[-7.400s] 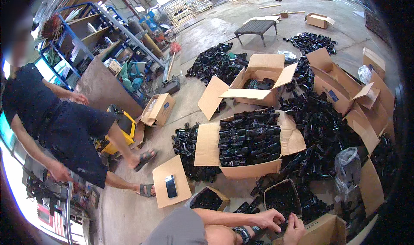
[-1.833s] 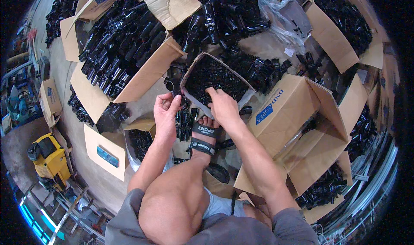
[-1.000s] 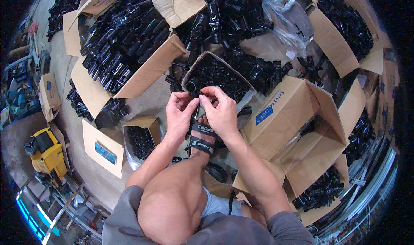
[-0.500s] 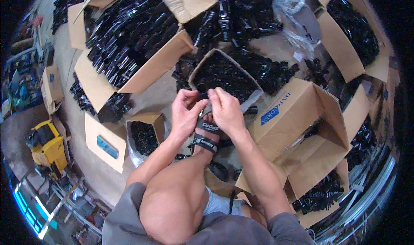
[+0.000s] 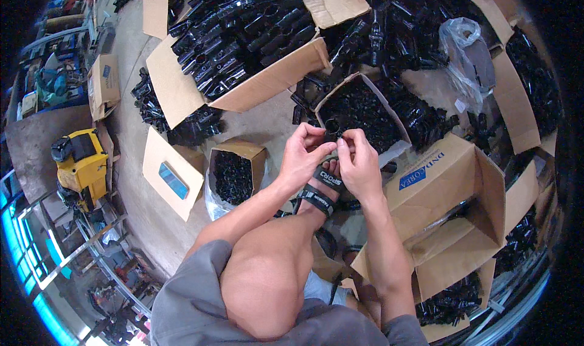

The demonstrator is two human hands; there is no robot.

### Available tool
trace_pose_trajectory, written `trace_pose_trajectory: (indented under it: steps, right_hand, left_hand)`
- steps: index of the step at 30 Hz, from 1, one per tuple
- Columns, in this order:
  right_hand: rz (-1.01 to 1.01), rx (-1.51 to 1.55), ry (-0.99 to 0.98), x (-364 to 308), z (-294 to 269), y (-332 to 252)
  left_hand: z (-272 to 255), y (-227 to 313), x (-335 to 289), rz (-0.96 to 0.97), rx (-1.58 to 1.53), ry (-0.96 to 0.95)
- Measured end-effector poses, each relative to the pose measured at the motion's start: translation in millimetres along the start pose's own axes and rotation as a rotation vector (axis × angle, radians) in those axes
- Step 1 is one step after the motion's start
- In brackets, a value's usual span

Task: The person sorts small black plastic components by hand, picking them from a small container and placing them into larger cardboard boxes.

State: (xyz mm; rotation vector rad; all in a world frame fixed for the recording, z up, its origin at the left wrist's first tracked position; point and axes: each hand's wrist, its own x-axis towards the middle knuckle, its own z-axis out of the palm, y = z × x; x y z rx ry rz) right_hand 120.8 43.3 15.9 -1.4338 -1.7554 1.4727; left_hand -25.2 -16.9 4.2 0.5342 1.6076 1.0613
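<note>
A small black part with a round ring-like end [image 5: 331,127] is pinched between the fingertips of both my hands, above my sandalled foot [image 5: 322,188]. My left hand [image 5: 302,157] closes thumb and fingers on its left side. On the other side, the fingers of my right hand [image 5: 360,162] press against it. The lower portion of the part is hidden behind my fingers. Just beyond my hands stands an open carton [image 5: 389,111] filled with small black pieces. A smaller open box [image 5: 258,163], with more small black pieces inside, sits to the left of my left forearm.
A large carton [image 5: 274,72] heaped with long black parts stands at the far left. To the right lies an open brown carton [image 5: 450,163]. A clear plastic bag [image 5: 465,54] rests at the far right among loose black parts. A phone [image 5: 173,180] lies on a cardboard flap. A yellow machine [image 5: 82,166] stands at the left.
My view has swung left, so the surroundings have shifted right in the picture. My hands stay together at the black part, whose ring-like end now shows above my fingertips.
</note>
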Motion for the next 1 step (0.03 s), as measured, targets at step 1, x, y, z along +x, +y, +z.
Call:
trace_pose_trajectory:
  steps: [1]
  right_hand:
    - [0.015, -0.056, -0.071, 2.4, -2.5, 4.5]
  left_hand:
    - [-2.6, -1.1, 0.1, 0.003, -0.005, -0.004]
